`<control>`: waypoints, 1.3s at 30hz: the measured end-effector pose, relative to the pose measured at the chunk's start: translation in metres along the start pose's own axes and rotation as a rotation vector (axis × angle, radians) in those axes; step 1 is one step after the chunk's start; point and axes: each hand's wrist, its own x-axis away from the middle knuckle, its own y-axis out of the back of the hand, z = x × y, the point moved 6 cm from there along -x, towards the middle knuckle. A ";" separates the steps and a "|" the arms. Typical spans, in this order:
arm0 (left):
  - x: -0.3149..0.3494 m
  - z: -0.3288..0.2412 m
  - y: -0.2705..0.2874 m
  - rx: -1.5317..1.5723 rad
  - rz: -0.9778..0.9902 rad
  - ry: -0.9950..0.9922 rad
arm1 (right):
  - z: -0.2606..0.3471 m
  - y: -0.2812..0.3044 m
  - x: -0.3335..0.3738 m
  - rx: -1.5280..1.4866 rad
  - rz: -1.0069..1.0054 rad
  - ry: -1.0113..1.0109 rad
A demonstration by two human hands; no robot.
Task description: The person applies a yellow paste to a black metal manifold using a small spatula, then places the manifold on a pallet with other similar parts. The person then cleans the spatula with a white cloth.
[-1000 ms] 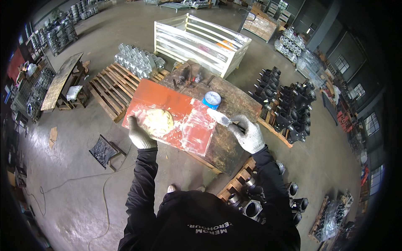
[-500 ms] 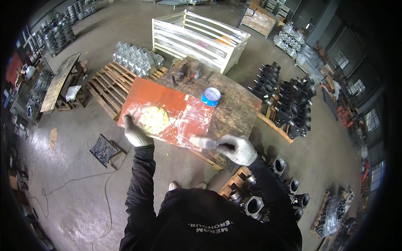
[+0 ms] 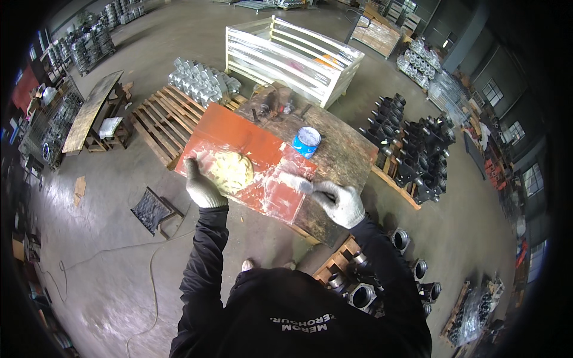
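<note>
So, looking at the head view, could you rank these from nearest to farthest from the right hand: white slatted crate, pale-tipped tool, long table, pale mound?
1. Pale-tipped tool: held in the right hand.
2. Pale mound: to its left, on the red board.
3. White slatted crate: beyond the board.
4. Long table: far left.

Matt knitted cloth covered my fingers (image 3: pixel 193 170), smoother cloth my sleeves (image 3: pixel 206 253). The board (image 3: pixel 224 128) looked smooth beneath soft, creamy paste (image 3: pixel 233 171); the surface (image 3: pixel 343 156) was rough, worn wood, the can (image 3: pixel 306 143) glossy, the floor (image 3: pixel 107 262) shiny.
</note>
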 end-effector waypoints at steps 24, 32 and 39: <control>0.014 -0.007 -0.013 -0.091 -0.012 -0.116 | 0.000 -0.005 -0.007 -0.094 0.078 0.021; 0.019 -0.006 -0.008 -0.174 -0.094 -0.131 | 0.027 -0.021 0.029 -0.160 0.203 0.118; 0.024 -0.004 -0.014 -0.113 -0.021 -0.118 | 0.022 0.013 -0.017 0.066 -0.036 0.117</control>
